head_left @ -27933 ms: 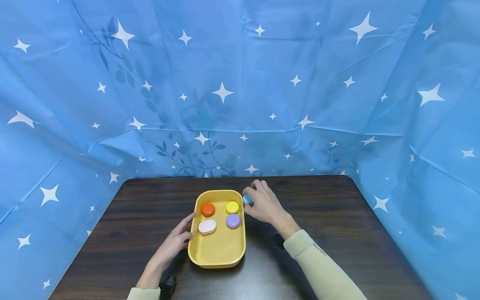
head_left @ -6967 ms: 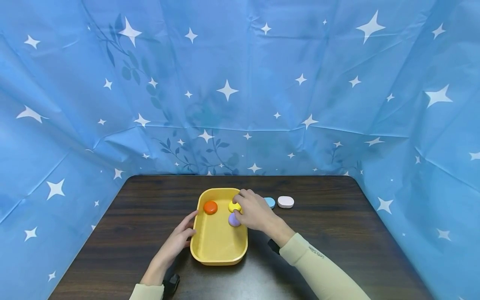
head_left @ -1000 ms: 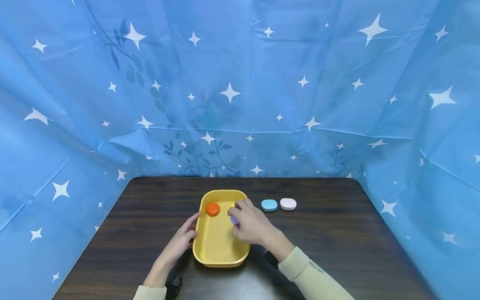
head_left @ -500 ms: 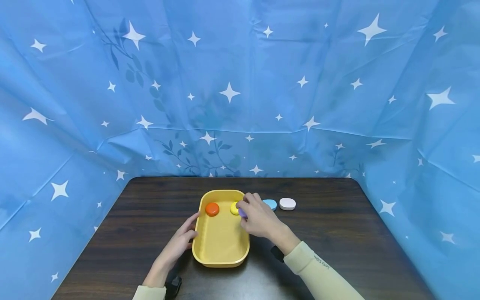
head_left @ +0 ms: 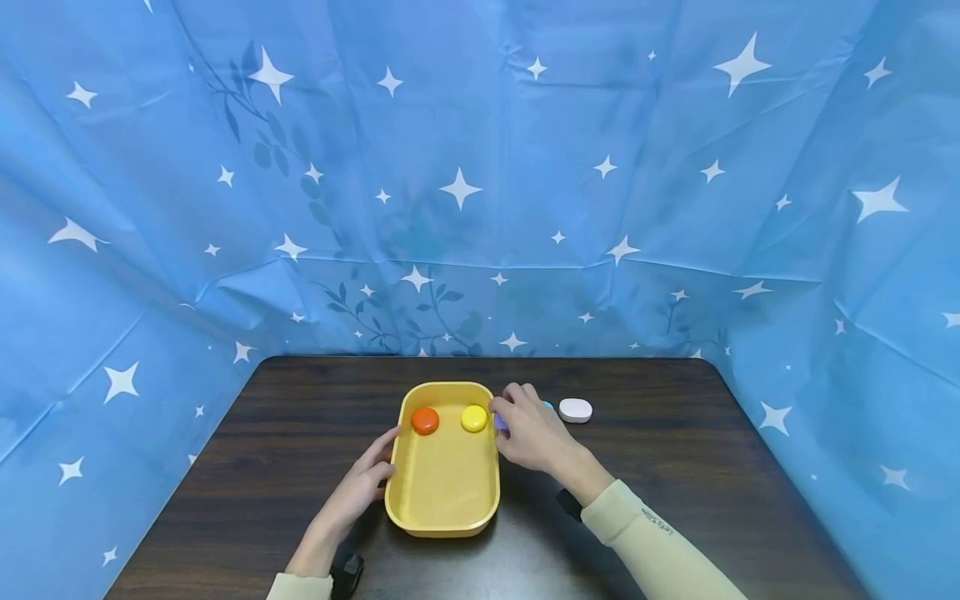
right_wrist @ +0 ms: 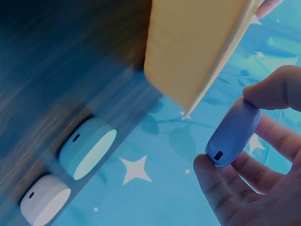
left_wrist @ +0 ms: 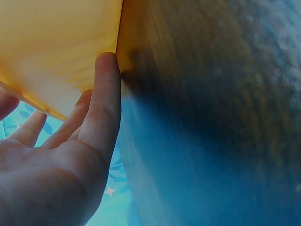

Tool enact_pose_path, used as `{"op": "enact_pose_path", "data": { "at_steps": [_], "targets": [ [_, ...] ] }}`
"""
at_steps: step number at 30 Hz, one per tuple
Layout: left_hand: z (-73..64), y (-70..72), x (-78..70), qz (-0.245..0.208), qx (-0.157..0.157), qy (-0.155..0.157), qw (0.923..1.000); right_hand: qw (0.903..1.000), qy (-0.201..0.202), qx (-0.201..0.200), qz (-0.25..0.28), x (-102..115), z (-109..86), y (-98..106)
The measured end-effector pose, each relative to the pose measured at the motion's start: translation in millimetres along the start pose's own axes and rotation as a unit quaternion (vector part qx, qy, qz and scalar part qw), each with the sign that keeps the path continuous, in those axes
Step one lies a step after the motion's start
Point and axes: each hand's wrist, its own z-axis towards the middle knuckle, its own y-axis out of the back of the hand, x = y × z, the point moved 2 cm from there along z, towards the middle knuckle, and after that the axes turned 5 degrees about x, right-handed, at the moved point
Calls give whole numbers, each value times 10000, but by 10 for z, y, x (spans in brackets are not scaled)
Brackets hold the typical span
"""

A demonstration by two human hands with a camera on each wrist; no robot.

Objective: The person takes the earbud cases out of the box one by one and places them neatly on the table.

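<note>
My right hand [head_left: 536, 433] pinches a purple earbud case [right_wrist: 233, 131] between thumb and fingers, just outside the right rim of a yellow tray [head_left: 442, 531]. The case is small and rounded, with a dark port slot on its edge. In the head view my fingers cover much of it. My left hand [head_left: 351, 493] rests against the tray's left wall, its fingers extended along the side. Inside the tray, near the far end, lie an orange round case [head_left: 425, 420] and a yellow round case [head_left: 474, 418], side by side.
On the dark wooden table [head_left: 675, 467], right of the tray, stand a light blue case [right_wrist: 89, 147] and a white case [head_left: 575, 410]. My right hand partly hides the blue one in the head view. A blue star-printed curtain [head_left: 480, 208] hangs behind the table.
Earlier, the blue and white cases went from hand and tray onto the table. Within the last second my right hand has lifted the purple case rightward over the rim. My left hand stays put.
</note>
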Motion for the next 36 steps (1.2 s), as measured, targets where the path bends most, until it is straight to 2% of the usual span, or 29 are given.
{"op": "enact_pose_path", "data": {
  "at_steps": [8, 17, 24, 36],
  "targets": [
    [-1, 9, 9, -16, 55, -20, 10000, 9998, -126, -68, -116, -131, -30, 22],
    [-7, 5, 1, 12, 31, 8, 10000, 9990, -398, 109, 155, -285, -57, 16],
    [6, 1, -13, 5, 33, -19, 10000, 9989, -432, 165, -116, -452, -84, 10],
    [5, 16, 0, -12, -10, -14, 10000, 9974, -672, 156, -221, -759, -137, 16]
  ]
}}
